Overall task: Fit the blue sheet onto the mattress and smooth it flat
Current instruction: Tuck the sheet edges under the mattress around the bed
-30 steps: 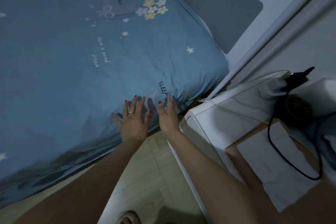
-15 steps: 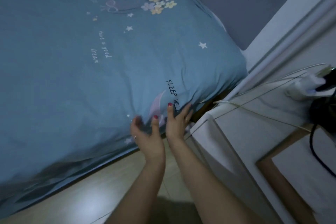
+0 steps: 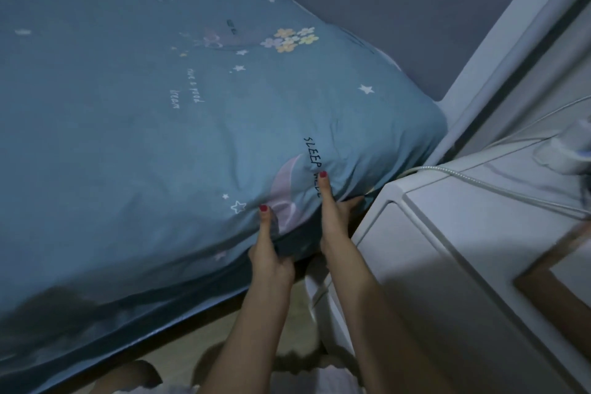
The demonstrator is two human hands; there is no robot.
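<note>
The blue sheet (image 3: pixel 153 137), printed with stars, flowers and the words "SLEEP WELL", covers the top of the mattress and wraps its near right corner. My left hand (image 3: pixel 268 249) grips the side of that corner, thumb up on the sheet and fingers curled underneath. A little to its right, my right hand (image 3: pixel 332 217) holds the same corner, thumb pressed on the fabric and fingers tucked under the edge. The mattress itself is hidden beneath the sheet. Wrinkles fan out from the corner around both hands.
A white bedside cabinet (image 3: pixel 463 249) stands close against the corner, right of my right forearm, with a white cable (image 3: pixel 479 177) lying on top. The grey padded headboard (image 3: pixel 399 9) lines the far side. Pale wooden floor (image 3: pixel 192 339) shows below the bed's edge.
Both hands went from lying flat on the sheet to gripping under the mattress corner with thumbs on top. The camera has moved closer and lower.
</note>
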